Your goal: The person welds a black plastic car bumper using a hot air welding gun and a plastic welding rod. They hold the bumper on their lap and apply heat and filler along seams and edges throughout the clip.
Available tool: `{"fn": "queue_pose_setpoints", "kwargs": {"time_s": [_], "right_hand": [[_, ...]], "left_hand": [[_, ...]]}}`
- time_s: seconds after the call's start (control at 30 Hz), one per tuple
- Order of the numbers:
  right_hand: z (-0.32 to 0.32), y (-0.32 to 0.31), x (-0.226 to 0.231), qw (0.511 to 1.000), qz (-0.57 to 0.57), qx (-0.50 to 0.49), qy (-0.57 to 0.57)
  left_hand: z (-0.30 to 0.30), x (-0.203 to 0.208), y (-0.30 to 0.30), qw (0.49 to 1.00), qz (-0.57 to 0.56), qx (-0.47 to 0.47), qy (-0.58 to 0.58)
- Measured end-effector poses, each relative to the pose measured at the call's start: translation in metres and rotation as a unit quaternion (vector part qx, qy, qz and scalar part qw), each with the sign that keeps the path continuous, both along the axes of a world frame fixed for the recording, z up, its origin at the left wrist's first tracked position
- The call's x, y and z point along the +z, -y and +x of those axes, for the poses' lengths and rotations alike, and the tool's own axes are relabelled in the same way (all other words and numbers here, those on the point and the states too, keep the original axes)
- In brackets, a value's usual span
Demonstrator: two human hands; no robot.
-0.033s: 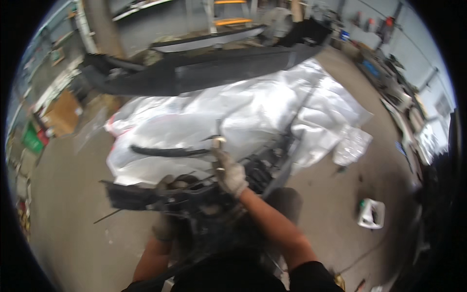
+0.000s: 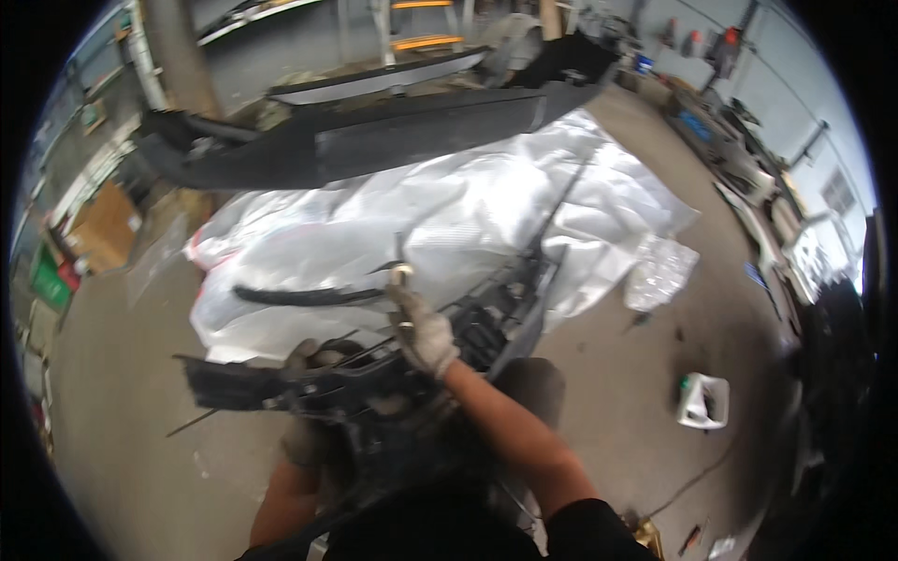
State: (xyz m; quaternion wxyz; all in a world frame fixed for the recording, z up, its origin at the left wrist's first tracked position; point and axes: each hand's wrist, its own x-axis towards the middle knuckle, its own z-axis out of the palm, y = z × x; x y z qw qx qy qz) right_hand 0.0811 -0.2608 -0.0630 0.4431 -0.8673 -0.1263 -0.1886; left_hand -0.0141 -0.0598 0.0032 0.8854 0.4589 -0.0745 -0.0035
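A long black plastic car part (image 2: 360,381), probably bumper trim with ribs and cut-outs, lies across my lap. My left hand (image 2: 307,441), in a grey glove, grips its left section; the glove's finger area shows past the far edge, while the part hides the palm. My right hand (image 2: 423,338), in a pale glove, is raised over the middle of the part. Its fingers look bent together, with a small shiny piece and a thin dark piece (image 2: 399,249) at the tips, too blurred to name. Beyond it lies a curved black strip (image 2: 304,296).
Silvery plastic sheeting (image 2: 486,206) covers the floor ahead, with a large black bumper (image 2: 402,136) along its far side. Crumpled clear plastic (image 2: 662,271) and a cut white jug (image 2: 703,402) are at right. A cardboard box (image 2: 105,229) stands left; car parts line the right wall.
The view has shifted slightly, so the scene sits a little farther left. Both hands keep nearly the same place on and over the black part.
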Motion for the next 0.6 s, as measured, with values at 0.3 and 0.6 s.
{"fn": "queue_pose_setpoints", "kwargs": {"time_s": [0.3,0.6], "right_hand": [[0.006,0.015,-0.004,0.999,0.045,0.0,0.002],[0.007,0.011,-0.005,0.996,0.077,-0.024,-0.047]], "left_hand": [[0.046,0.009,0.024,0.985,-0.089,-0.137,0.047],[0.052,0.021,0.023,0.978,-0.048,-0.191,0.063]]}}
